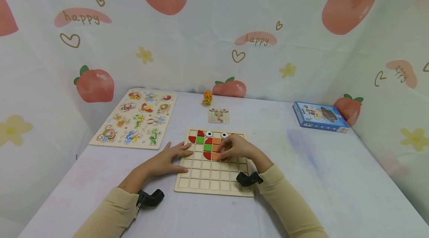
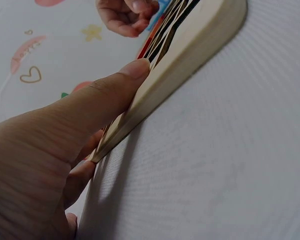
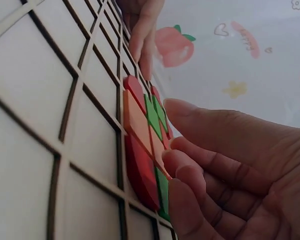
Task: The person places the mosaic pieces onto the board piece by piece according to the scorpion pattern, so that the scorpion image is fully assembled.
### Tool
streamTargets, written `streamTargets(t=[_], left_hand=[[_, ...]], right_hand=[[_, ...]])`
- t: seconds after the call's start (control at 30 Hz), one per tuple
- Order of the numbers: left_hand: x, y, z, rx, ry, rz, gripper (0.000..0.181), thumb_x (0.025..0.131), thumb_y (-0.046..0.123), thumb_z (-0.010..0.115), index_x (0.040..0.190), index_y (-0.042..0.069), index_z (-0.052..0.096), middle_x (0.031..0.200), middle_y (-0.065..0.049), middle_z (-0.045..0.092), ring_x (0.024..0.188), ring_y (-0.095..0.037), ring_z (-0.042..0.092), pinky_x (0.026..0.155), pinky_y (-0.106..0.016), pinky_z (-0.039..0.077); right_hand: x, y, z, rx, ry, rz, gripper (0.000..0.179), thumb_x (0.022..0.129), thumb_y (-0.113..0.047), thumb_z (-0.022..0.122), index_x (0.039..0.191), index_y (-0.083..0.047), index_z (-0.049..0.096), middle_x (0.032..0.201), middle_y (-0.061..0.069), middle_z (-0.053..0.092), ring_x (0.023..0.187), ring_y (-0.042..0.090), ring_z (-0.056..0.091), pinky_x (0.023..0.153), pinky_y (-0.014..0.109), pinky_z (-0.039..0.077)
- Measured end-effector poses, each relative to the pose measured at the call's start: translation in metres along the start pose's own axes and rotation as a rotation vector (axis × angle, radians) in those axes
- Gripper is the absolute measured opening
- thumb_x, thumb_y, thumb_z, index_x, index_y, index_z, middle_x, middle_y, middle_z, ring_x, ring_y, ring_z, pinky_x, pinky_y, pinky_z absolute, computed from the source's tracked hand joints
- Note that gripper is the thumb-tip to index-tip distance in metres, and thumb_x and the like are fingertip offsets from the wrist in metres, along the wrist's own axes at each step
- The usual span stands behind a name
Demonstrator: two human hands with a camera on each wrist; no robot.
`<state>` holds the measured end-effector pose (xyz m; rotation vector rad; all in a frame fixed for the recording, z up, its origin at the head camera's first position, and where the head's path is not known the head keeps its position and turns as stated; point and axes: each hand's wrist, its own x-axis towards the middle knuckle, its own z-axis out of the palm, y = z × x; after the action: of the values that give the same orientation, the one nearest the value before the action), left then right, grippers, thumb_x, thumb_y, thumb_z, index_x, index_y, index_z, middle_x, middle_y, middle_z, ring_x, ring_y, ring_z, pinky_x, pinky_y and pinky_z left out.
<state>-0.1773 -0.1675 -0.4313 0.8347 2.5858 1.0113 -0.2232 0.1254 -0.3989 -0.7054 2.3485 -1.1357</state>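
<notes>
A wooden grid board (image 1: 201, 184) lies on the table, its upper cells filled with red (image 1: 207, 155), green (image 1: 207, 148) and orange pieces (image 3: 136, 120) and two round eye pieces (image 1: 209, 134). With fingers spread, my left hand (image 1: 165, 161) rests on the board's left edge; in the left wrist view its thumb (image 2: 135, 70) presses the rim. Over the orange column is my right hand (image 1: 239, 146), its fingers loosely bent. The right wrist view shows its fingertips (image 3: 182, 200) right at the pieces, with nothing seen between thumb and fingers. The right hand hides some pieces beneath it.
Behind the board lies a small pattern card (image 1: 219, 116), with an orange toy figure (image 1: 207, 97) beyond it. An insect picture board (image 1: 134, 119) lies at the left. A blue box (image 1: 321, 116) sits at the back right, near the printed cloth wall.
</notes>
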Motion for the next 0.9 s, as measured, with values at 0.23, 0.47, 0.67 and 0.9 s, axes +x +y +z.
streamTargets(t=[0.23, 0.47, 0.67, 0.9], left_hand=[[0.001, 0.0, 0.0, 0.015, 0.001, -0.004, 0.067, 0.076, 0.047, 0.071, 0.131, 0.014, 0.055, 0.152, -0.006, 0.032, 0.144, -0.032, 0.016, 0.113, -0.061, -0.008], [0.0, 0.002, -0.001, 0.005, -0.001, -0.01, 0.066, 0.076, 0.046, 0.071, 0.131, 0.013, 0.055, 0.152, -0.006, 0.032, 0.144, -0.032, 0.016, 0.112, -0.061, -0.008], [0.0, 0.001, 0.0, 0.009, 0.001, -0.004, 0.065, 0.076, 0.045, 0.072, 0.131, 0.013, 0.055, 0.151, -0.006, 0.032, 0.144, -0.032, 0.017, 0.113, -0.061, -0.008], [0.0, 0.001, -0.001, 0.016, -0.002, -0.002, 0.066, 0.076, 0.045, 0.071, 0.131, 0.012, 0.055, 0.151, -0.007, 0.032, 0.144, -0.032, 0.016, 0.113, -0.061, -0.008]], right_hand=[[-0.02, 0.009, -0.018, 0.057, 0.007, 0.029, 0.024, 0.079, -0.014, 0.073, 0.098, 0.0, 0.069, 0.08, 0.004, 0.067, 0.069, 0.011, 0.06, 0.061, 0.025, 0.051], [-0.044, 0.02, -0.032, 0.048, 0.048, 0.104, 0.025, 0.079, -0.015, 0.073, 0.099, -0.001, 0.069, 0.084, 0.002, 0.067, 0.07, 0.014, 0.057, 0.062, 0.027, 0.048], [-0.065, 0.027, -0.04, 0.04, 0.059, 0.151, 0.028, 0.078, -0.016, 0.074, 0.101, -0.002, 0.069, 0.086, 0.005, 0.066, 0.071, 0.015, 0.055, 0.063, 0.028, 0.047], [-0.085, 0.036, -0.042, 0.001, 0.059, 0.179, 0.028, 0.077, -0.018, 0.075, 0.1, -0.004, 0.07, 0.084, 0.004, 0.064, 0.068, 0.015, 0.052, 0.059, 0.025, 0.042]])
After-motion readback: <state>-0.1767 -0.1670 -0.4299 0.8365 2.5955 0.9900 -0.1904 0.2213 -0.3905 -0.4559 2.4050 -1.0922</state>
